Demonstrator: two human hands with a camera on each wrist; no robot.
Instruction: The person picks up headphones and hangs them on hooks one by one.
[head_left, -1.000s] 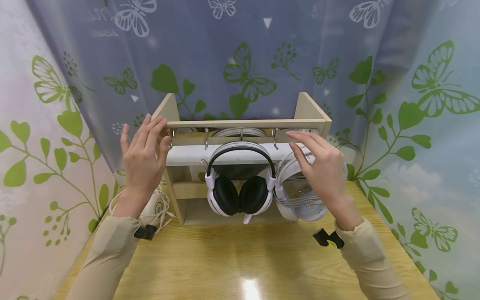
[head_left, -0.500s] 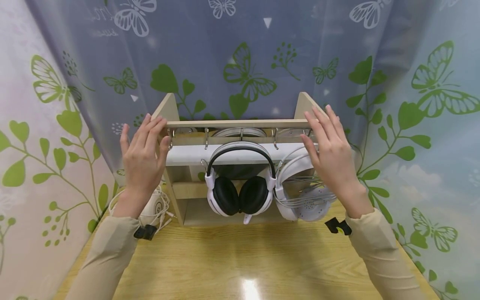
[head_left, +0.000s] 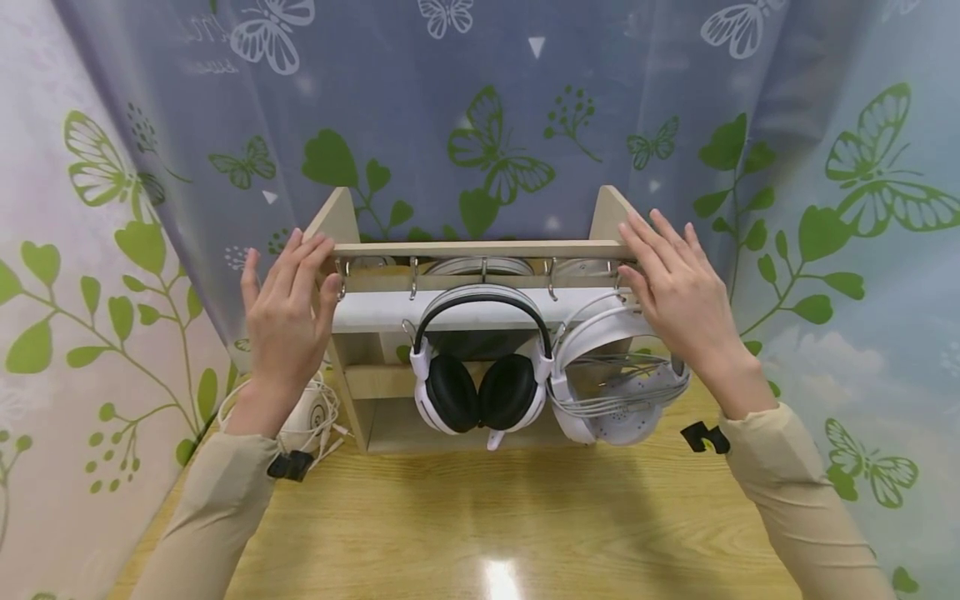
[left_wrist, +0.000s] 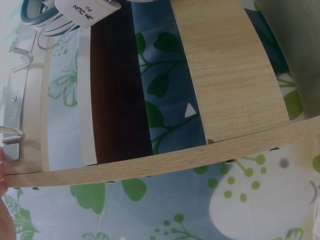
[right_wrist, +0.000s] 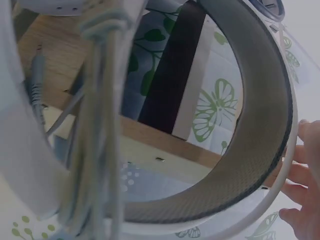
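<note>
My left hand (head_left: 288, 325) rests on the upper left corner of a light wooden shelf rack (head_left: 480, 248), fingers fairly straight. At the opposite corner, my right hand (head_left: 686, 304) lies with extended fingers over the top board's end. Between them hangs a pair of white headphones with black ear pads (head_left: 506, 390), its headband uppermost. Close below my right hand hang other white headphones (head_left: 587, 343), with a bundled grey cable (head_left: 600, 407) across them. In the right wrist view, their padded headband (right_wrist: 267, 95) is large, with my right fingers just beyond it. Neither hand holds anything.
Several metal hooks (head_left: 413, 279) line the rack's front under the top board. A white rounded device (head_left: 306, 417) with a loose cable sits on the wooden table (head_left: 465, 517) at the left, partly behind my wrist. Patterned curtain (head_left: 420, 100) stands behind the rack.
My right hand has moved right, away from the hook area over the right headphones, and its fingers have spread out onto the rack's right corner. My left hand has stayed put.
</note>
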